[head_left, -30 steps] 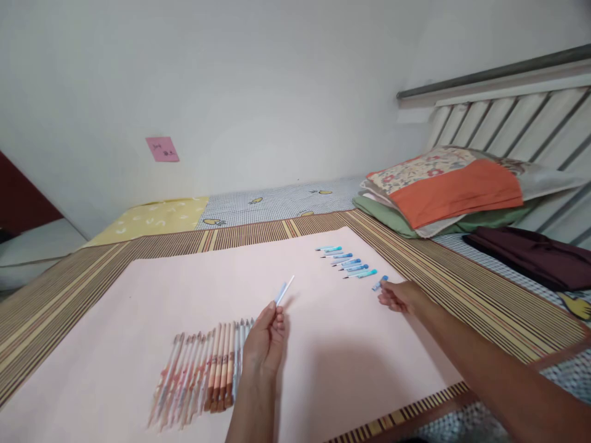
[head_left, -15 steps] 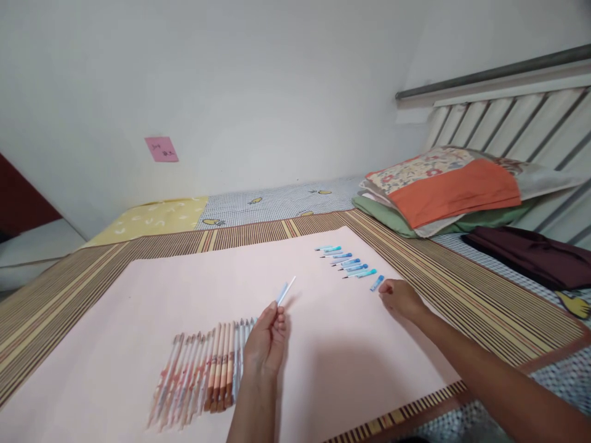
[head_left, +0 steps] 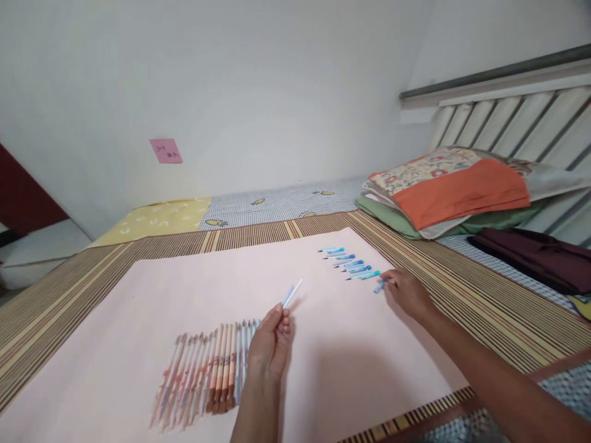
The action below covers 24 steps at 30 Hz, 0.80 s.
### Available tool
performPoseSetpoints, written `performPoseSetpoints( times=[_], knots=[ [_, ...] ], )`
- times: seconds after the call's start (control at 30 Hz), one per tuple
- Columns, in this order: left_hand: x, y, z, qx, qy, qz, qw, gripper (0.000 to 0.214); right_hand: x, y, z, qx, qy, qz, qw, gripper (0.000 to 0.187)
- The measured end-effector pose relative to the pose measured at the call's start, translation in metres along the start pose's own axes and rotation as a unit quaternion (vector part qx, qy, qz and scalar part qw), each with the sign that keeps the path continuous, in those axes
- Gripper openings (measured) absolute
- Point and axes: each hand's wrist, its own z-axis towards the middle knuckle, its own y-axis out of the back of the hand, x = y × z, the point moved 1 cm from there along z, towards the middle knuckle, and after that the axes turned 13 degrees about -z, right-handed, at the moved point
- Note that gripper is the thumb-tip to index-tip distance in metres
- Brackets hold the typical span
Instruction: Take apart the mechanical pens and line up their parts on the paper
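My left hand (head_left: 272, 338) is closed around a pale blue pen barrel (head_left: 288, 296) and a thin white stick (head_left: 294, 292), both pointing up and to the right. Below and left of it lies a row of pens, with pinkish pens (head_left: 184, 375), peach and brown pens (head_left: 222, 369) and bluish ones (head_left: 242, 344) partly covered by the hand. My right hand (head_left: 404, 292) pinches the upper end of a small blue pen cap (head_left: 379, 286) at the sheet's right side. Just beyond it, several blue caps (head_left: 353, 263) lie in a slanting row with thin dark-tipped refills (head_left: 353, 278).
A pale pink sheet (head_left: 184, 283) lies on a striped mat (head_left: 69, 314). Folded cloths or pillows (head_left: 462, 191) and a dark maroon item (head_left: 530, 258) lie at the right by the slatted headboard (head_left: 512, 126). A pink note (head_left: 166, 151) is on the wall.
My right hand has shifted slightly up and its fingers now meet the blue cap's end. My left hand keeps its hold; the view has shifted slightly.
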Motion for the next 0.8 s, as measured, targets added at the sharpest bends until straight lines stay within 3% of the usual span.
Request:
performPoseSetpoints(
  times=[0.07, 0.13, 0.23, 0.5, 0.57, 0.63, 0.73, 0.8],
  knots=[
    [0.001, 0.0, 0.0, 0.002, 0.004, 0.003, 1.0, 0.022, 0.003, 0.005, 0.004, 0.017, 0.094, -0.065, 0.993, 0.027],
    [0.001, 0.0, -0.001, 0.002, 0.006, 0.005, 1.0, 0.023, 0.006, 0.007, 0.007, 0.063, 0.139, -0.12, 0.981, 0.03],
    [0.001, -0.001, -0.001, -0.004, 0.008, 0.005, 1.0, 0.023, 0.009, 0.006, 0.007, 0.106, 0.143, -0.173, 0.969, 0.027],
    [0.003, 0.0, 0.0, -0.003, 0.013, 0.016, 1.0, 0.01, 0.012, 0.012, 0.004, 0.109, 0.136, -0.178, 0.969, 0.024],
    [0.006, 0.001, 0.0, 0.003, 0.009, 0.036, 0.999, 0.007, 0.031, 0.021, -0.002, 0.071, 0.147, -0.125, 0.979, 0.024],
    [0.009, 0.002, 0.0, 0.012, 0.007, 0.062, 0.998, 0.008, 0.064, 0.032, -0.014, -0.003, 0.211, -0.034, 0.977, 0.026],
    [0.014, 0.002, 0.0, 0.026, 0.018, 0.104, 0.994, 0.01, 0.128, 0.046, -0.041, -0.062, 0.374, -0.004, 0.925, 0.028],
    [0.016, 0.001, -0.002, 0.038, 0.036, 0.129, 0.99, 0.01, 0.165, 0.046, -0.058, -0.026, 0.453, -0.059, 0.889, 0.032]
  ],
)
